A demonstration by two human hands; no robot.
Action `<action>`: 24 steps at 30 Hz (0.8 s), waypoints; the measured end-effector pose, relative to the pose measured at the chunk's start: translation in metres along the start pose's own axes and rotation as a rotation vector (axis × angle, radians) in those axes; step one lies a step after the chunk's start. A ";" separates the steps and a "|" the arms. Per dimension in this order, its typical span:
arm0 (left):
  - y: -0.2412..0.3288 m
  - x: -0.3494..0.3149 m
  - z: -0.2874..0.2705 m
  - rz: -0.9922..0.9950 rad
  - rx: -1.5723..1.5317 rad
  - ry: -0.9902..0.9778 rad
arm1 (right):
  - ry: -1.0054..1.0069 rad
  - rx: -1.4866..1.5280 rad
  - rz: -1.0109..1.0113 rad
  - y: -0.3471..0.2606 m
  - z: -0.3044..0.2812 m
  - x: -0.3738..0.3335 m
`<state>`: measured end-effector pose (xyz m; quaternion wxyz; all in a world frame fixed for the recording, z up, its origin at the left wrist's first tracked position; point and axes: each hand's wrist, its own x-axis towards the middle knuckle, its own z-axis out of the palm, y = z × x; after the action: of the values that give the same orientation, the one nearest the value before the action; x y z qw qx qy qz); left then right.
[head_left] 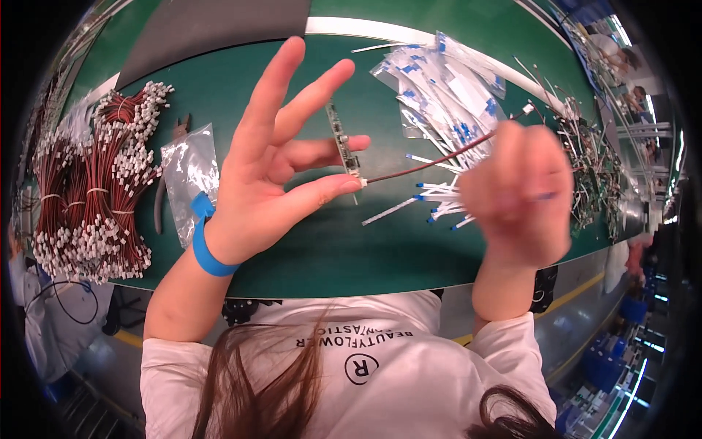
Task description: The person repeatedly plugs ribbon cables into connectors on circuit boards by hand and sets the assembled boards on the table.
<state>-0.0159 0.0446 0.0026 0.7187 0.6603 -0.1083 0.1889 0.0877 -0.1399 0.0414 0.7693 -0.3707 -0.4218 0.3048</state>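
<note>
My left hand (274, 164), a blue band round its wrist, pinches a narrow green circuit board (341, 139) between thumb and a lower finger. Its other fingers are spread upward. A white plug at the board's lower end joins a thin dark red cable (431, 164), which runs right to my right hand (518, 194). That hand is closed round the cable and smeared by motion. Past its knuckles sticks out the cable's other white plug (528, 109). A small blue bit shows at the right hand's fingers; I cannot tell what it is.
Bundles of red-brown cables with white plugs (96, 190) lie at the left, beside a clear plastic bag (191, 168) and pliers (159, 205). White flat cables with blue ends (450, 95) are heaped at the back right. Circuit boards with cables (589, 168) pile up at the far right.
</note>
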 end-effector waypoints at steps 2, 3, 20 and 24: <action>0.001 0.000 -0.001 0.011 -0.012 -0.011 | -0.038 0.285 -0.001 -0.010 -0.025 0.002; 0.002 0.000 -0.002 0.027 -0.022 -0.022 | -0.022 0.393 0.014 -0.012 -0.037 0.003; 0.005 0.001 -0.023 -0.470 -0.721 -0.140 | 0.241 -0.027 0.665 0.043 -0.001 0.012; 0.000 -0.001 -0.025 -0.648 -0.845 -0.118 | 0.201 -0.227 0.398 0.051 0.004 0.012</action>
<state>-0.0186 0.0692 -0.0005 0.9362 0.3223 -0.0058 -0.1400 0.0816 -0.1022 0.0059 0.6858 -0.5589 -0.2933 0.3624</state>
